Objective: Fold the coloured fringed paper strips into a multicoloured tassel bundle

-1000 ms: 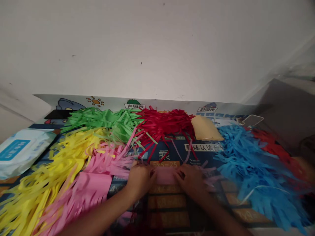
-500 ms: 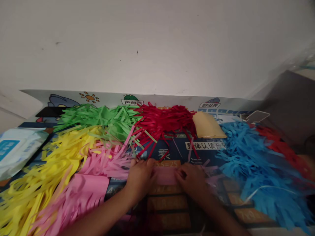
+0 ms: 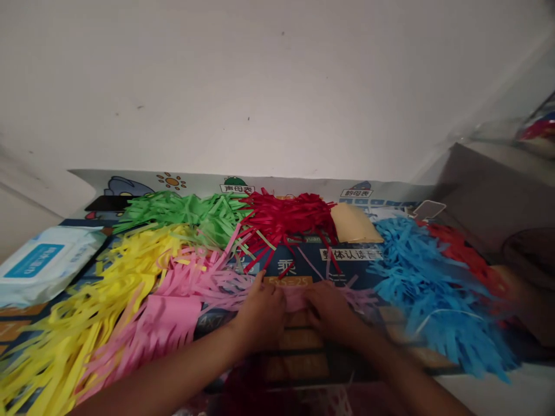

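Observation:
A pale pink fringed paper piece (image 3: pixel 295 300) lies across the middle of the mat, its cut strips spreading out on both sides. My left hand (image 3: pixel 263 303) is closed on its left part, fingers curled and one finger pointing up. On its right part my right hand (image 3: pixel 328 305) is closed too, the fingers bent around the paper. Brighter pink fringed paper (image 3: pixel 171 316) lies left of my left hand. Just beyond both hands is a red fringed bundle (image 3: pixel 288 216), its strips hanging toward them.
Green fringe (image 3: pixel 182 212) and yellow fringe (image 3: pixel 125 271) cover the left. Blue fringe (image 3: pixel 429 283) and red-orange fringe (image 3: pixel 459 248) lie right. A tan packet (image 3: pixel 355 224) sits beyond, a wipes pack (image 3: pixel 47 263) far left, a dark phone-like object (image 3: pixel 108 203) behind.
The view has shifted, showing more at the right. Both hands stay on the pale pink paper, and the bare band between them looks narrower and more bunched.

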### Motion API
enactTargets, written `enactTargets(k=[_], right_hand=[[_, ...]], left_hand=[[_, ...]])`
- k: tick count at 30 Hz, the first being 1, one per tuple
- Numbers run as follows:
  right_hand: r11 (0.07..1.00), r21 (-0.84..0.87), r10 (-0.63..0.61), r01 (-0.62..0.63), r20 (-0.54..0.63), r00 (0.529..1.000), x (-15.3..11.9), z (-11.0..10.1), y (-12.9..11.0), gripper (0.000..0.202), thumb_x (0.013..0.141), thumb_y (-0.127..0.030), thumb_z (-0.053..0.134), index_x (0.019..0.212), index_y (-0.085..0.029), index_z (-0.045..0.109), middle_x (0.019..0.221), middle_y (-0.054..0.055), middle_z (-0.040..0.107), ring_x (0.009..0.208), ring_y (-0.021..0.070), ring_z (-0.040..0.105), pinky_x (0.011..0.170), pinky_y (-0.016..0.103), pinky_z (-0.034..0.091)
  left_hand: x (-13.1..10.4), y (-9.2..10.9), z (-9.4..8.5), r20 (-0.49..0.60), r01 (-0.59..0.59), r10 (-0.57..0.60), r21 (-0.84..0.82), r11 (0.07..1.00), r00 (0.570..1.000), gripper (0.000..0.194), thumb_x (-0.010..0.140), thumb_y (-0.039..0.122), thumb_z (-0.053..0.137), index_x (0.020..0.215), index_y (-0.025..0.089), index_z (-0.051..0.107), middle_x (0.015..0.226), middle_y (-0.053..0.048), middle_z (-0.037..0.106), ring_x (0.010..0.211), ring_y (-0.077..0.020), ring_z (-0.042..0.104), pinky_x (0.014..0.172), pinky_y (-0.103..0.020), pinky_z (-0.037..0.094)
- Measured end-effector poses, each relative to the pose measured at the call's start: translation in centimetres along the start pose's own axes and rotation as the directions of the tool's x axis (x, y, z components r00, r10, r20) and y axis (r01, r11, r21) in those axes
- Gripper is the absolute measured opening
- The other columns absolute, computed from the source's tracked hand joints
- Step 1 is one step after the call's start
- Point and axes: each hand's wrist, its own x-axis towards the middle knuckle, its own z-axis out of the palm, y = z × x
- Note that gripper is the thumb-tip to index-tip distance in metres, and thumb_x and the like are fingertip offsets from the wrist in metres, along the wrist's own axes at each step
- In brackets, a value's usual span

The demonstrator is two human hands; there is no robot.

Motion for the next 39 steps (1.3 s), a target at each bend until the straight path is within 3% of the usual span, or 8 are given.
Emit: enactTargets(k=[7, 14, 19, 22, 29, 32, 36, 39], right_hand=[[0.996, -0.048, -0.077, 0.076, -0.023, 0.997, 0.2, -0.6, 0.6, 0.03, 0.079, -0.01, 0.055, 0.106, -0.019, 0.063, 0.108, 0.009, 0.068, 0.103, 0.024, 0.057, 0.093, 0.042, 0.035], [1.0, -0.001, 0.008, -0.009, -0.097, 0.995, 0.1, -0.1, 2.3, 0.015, 0.092, -0.024, 0.054, 0.092, -0.022, 0.07, 0.096, 0.006, 0.071, 0.09, 0.0198, 0.06, 0.079, 0.035, 0.039], [0.996, -0.085, 0.025, -0.028, -0.043, 0.999, 0.1, -0.7, 1.2, 0.029, 0.08, -0.038, 0.071, 0.103, -0.021, 0.064, 0.105, 0.007, 0.067, 0.099, 0.0258, 0.055, 0.088, 0.043, 0.034], [0.983, -0.178, -0.05, 0.045, -0.023, 0.998, 0.2, 0.1, 1.4, 0.01, 0.089, -0.026, 0.062, 0.097, -0.023, 0.066, 0.1, 0.004, 0.069, 0.093, 0.0223, 0.055, 0.084, 0.041, 0.032], [0.997, 0.014, 0.077, -0.076, -0.074, 0.994, 0.3, -0.7, 2.3, 0.01, 0.087, -0.026, 0.064, 0.094, -0.026, 0.07, 0.101, 0.002, 0.069, 0.097, 0.0205, 0.055, 0.083, 0.036, 0.034], [0.996, 0.01, 0.09, -0.09, -0.077, 0.993, 0.4, -1.1, 1.8, 0.027, 0.08, -0.033, 0.069, 0.103, -0.021, 0.065, 0.107, 0.007, 0.067, 0.102, 0.0251, 0.053, 0.088, 0.041, 0.033], [0.994, -0.109, -0.05, 0.033, -0.161, 0.986, 0.0, -0.9, 2.5, 0.008, 0.087, -0.025, 0.063, 0.094, -0.024, 0.066, 0.1, 0.002, 0.07, 0.095, 0.0219, 0.053, 0.084, 0.04, 0.031], [0.984, -0.167, -0.093, 0.063, -0.182, 0.979, -0.4, -1.3, 2.6, 0.013, 0.09, -0.017, 0.057, 0.092, -0.027, 0.066, 0.097, 0.0, 0.072, 0.094, 0.0209, 0.053, 0.085, 0.04, 0.029]], left_hand=[[-0.3, -0.7, 2.0, -0.111, 0.127, -0.143, -0.139, 0.982, 0.984, 0.01, 0.083, 0.017, 0.059, 0.088, 0.015, 0.068, 0.086, -0.007, 0.067, 0.085, -0.0252, 0.06, 0.105, -0.065, 0.019], [-2.2, -2.5, 3.2, -0.363, 0.047, -0.193, -0.375, 0.926, 0.911, 0.017, 0.086, 0.017, 0.059, 0.099, 0.024, 0.066, 0.096, -0.002, 0.07, 0.091, -0.0227, 0.061, 0.105, -0.059, 0.023], [-1.6, -2.8, 3.4, -0.368, 0.033, -0.146, -0.296, 0.955, 0.918, 0.009, 0.084, 0.019, 0.064, 0.091, 0.023, 0.066, 0.088, -0.002, 0.069, 0.086, -0.024, 0.061, 0.103, -0.061, 0.024], [-1.5, -3.2, 3.6, -0.397, -0.016, -0.07, -0.21, 0.978, 0.915, 0.016, 0.085, 0.01, 0.058, 0.089, 0.024, 0.067, 0.082, 0.0, 0.07, 0.08, -0.0218, 0.06, 0.106, -0.061, 0.019], [-1.9, -4.9, 4.1, -0.383, -0.047, -0.146, -0.453, 0.89, 0.912, 0.015, 0.092, 0.021, 0.055, 0.097, 0.027, 0.068, 0.092, -0.001, 0.07, 0.086, -0.0218, 0.063, 0.096, -0.049, 0.031], [-2.0, -5.1, 4.3, -0.376, -0.051, -0.141, -0.456, 0.888, 0.916, 0.017, 0.094, 0.023, 0.053, 0.097, 0.028, 0.069, 0.092, -0.001, 0.071, 0.086, -0.0225, 0.063, 0.096, -0.05, 0.031], [-1.9, -5.2, 4.2, -0.397, -0.072, -0.121, -0.439, 0.896, 0.91, 0.019, 0.095, 0.026, 0.051, 0.096, 0.028, 0.07, 0.09, -0.002, 0.071, 0.085, -0.0221, 0.063, 0.099, -0.05, 0.03], [-2.0, -5.2, 3.9, -0.402, -0.086, -0.102, -0.423, 0.902, 0.91, 0.02, 0.094, 0.023, 0.051, 0.097, 0.029, 0.07, 0.091, -0.001, 0.071, 0.085, -0.0213, 0.063, 0.102, -0.051, 0.029]])
